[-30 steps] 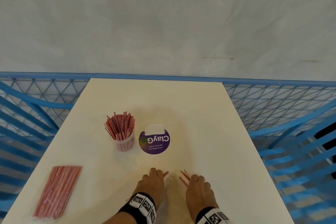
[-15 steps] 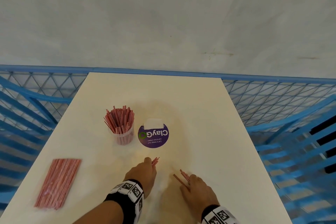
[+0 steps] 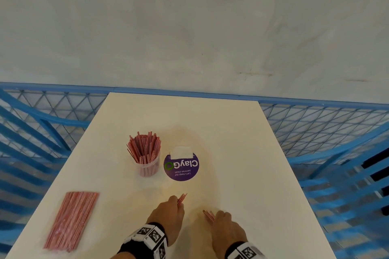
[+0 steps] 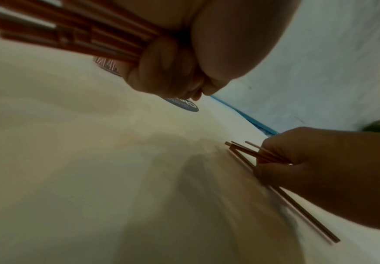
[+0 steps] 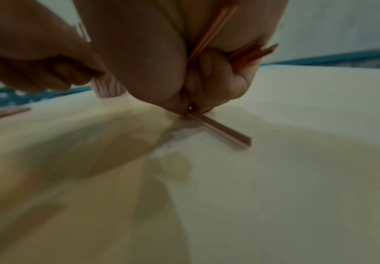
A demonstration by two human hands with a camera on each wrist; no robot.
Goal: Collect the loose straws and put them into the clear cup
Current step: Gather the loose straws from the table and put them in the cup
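left hand (image 3: 168, 215) grips straw bundle (image 3: 181, 198) | right hand (image 3: 225, 225) pinches last straws (image 3: 208, 215) off desk (image 3: 231, 136) | square ends, then drop upright into clear cup (image 3: 148, 167)

In the head view both forearms run off the bottom edge, and the left hand (image 3: 168, 219) hides all but the tips of its straws (image 3: 181, 198). The packet of straws (image 3: 71, 221) near the tabletop's left edge is smeared by blur. In the left wrist view the held straws are cut by the top-left corner; the clear cup (image 4: 107, 67) barely peeks past the fingers (image 4: 161, 71).
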